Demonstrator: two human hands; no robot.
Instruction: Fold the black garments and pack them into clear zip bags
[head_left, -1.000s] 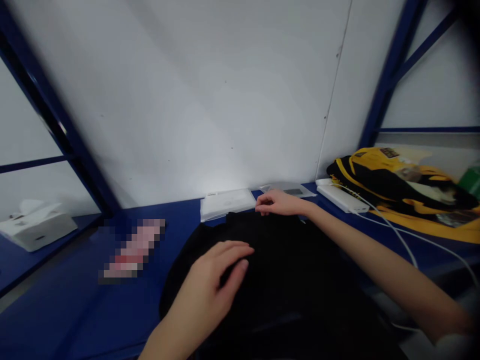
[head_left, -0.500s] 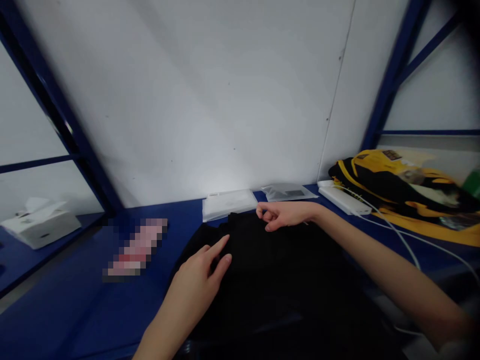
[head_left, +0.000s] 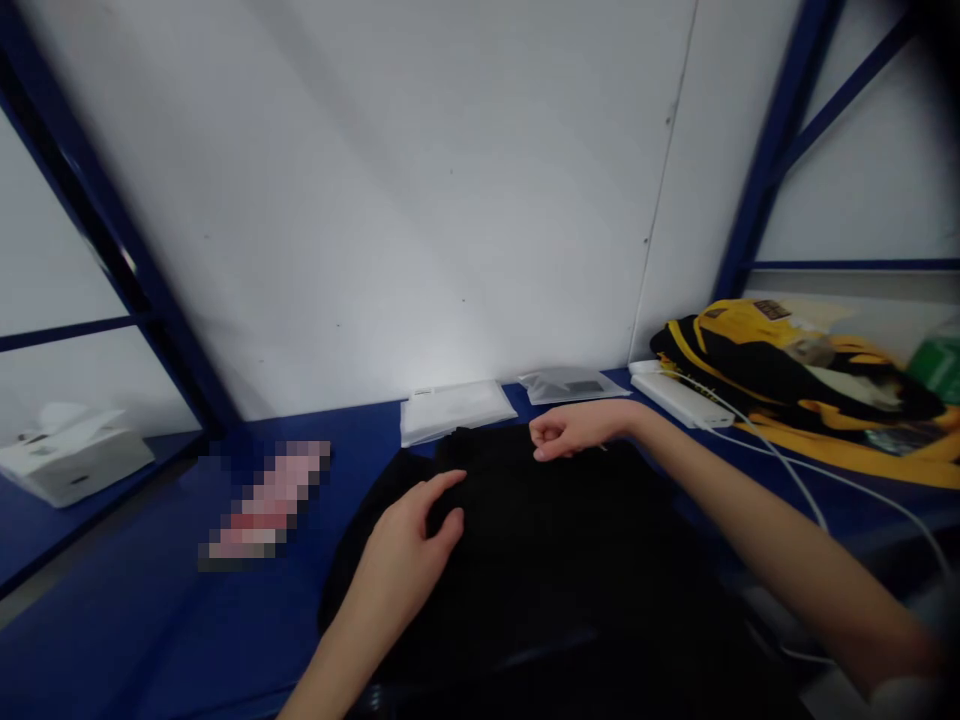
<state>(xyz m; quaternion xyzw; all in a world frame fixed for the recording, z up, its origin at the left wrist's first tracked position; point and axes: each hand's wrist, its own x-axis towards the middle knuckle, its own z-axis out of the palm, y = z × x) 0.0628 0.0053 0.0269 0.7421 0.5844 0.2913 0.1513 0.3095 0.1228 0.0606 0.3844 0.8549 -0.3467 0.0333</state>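
Observation:
A black cloth (head_left: 555, 560) lies spread over the front middle of the blue table (head_left: 187, 600). On its left part rests my left hand (head_left: 412, 540), thumb and forefinger apart, with nothing seen between them. My right hand (head_left: 574, 430) is at the far right part of the cloth, its fingers curled in and pressed together. Whether a bit of the black cloth is inside those fingers is too dark to tell.
Behind the cloth are a white packet (head_left: 454, 408) and a clear bag (head_left: 574, 385). At right lie a white power bank (head_left: 681, 400) with cables and a black and yellow bag (head_left: 795, 370). A tissue box (head_left: 79, 460) and a blurred pink item (head_left: 274, 500) are at left.
My right hand has moved slightly right, its fingers curled tighter. My left forefinger and thumb have bent a little. The view has shifted slightly.

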